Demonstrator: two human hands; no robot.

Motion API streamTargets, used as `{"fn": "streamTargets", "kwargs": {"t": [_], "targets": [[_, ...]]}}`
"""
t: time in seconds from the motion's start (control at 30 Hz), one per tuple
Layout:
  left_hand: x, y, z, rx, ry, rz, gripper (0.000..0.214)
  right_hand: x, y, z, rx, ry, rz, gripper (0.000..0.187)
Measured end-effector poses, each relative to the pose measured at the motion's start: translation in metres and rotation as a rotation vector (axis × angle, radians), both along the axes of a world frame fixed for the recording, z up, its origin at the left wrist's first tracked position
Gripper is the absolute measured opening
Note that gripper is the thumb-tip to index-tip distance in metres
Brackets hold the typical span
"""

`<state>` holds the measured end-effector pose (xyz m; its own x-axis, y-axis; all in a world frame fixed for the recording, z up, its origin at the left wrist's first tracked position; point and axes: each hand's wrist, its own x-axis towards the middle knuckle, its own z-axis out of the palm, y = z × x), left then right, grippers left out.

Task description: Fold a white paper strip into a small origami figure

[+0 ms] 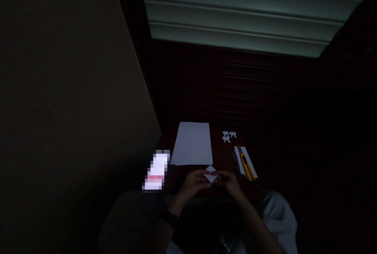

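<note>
Between both hands is a small folded piece of white paper (211, 177), diamond-shaped as I see it, with a crease or edge across its middle. My left hand (194, 181) pinches its left side, thumb below and fingers above. On the opposite side, my right hand (228, 181) grips the right corner with its fingertips. The paper is held above the near edge of a dark table (220, 157). Dim light hides the finer folds and some of the fingers.
A white sheet stack (193, 144) lies behind the hands. Several small folded paper figures (228, 136) sit at the back right. Right of my hands, a yellow utility knife (246, 165) rests on white paper strips (250, 159). A lit, pixelated phone-like screen (156, 170) is at left, near the wall (88, 89).
</note>
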<state>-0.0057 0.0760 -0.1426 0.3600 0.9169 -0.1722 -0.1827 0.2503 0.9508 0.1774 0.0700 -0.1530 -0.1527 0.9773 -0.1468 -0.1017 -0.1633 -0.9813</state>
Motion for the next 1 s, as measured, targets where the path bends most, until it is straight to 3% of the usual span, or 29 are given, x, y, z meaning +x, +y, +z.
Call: {"fn": "streamTargets", "kwargs": {"t": [0.1,0.23,0.57,0.8,1.0], "targets": [[0.000,0.001,-0.005,0.012,0.000,-0.016,0.046,-0.001,-0.001,0.001,0.007,0.036,-0.005,0.026],[0.002,0.003,-0.008,0.048,0.042,0.059,0.036,-0.003,-0.002,0.000,0.012,0.052,0.006,0.024],[0.004,0.001,0.000,0.041,0.063,0.071,0.031,-0.005,-0.002,-0.007,0.011,-0.001,-0.057,0.030],[0.003,0.002,-0.013,0.079,0.110,0.120,0.024,-0.005,-0.003,-0.012,-0.005,0.049,-0.050,0.029],[0.002,0.001,-0.014,0.130,0.111,0.082,0.025,-0.003,-0.004,-0.013,-0.006,0.073,-0.024,0.026]]}}
